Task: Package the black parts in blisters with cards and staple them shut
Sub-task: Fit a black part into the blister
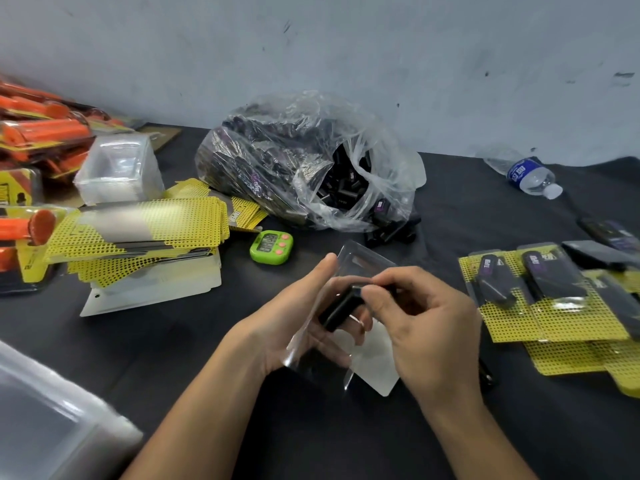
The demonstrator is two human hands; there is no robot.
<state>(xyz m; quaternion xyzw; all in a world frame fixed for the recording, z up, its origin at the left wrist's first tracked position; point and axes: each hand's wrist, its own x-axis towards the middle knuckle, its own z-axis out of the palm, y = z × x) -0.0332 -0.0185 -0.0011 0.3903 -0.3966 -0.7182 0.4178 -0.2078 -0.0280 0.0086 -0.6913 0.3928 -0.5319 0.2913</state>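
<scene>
Both busy: left hand [301,323] grips clear blister [367,263]; right hand [429,323] pinches black part [341,306].

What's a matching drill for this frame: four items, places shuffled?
Items: 1 green timer; 2 water bottle; 3 black part; 4 yellow card stack.
Places: a on its side, far right near the wall; b pinched by the right hand over the clear blister in the left hand; c fanned pile at left; d just right of the card stack.
Pairs: 1-d, 2-a, 3-b, 4-c.
</scene>
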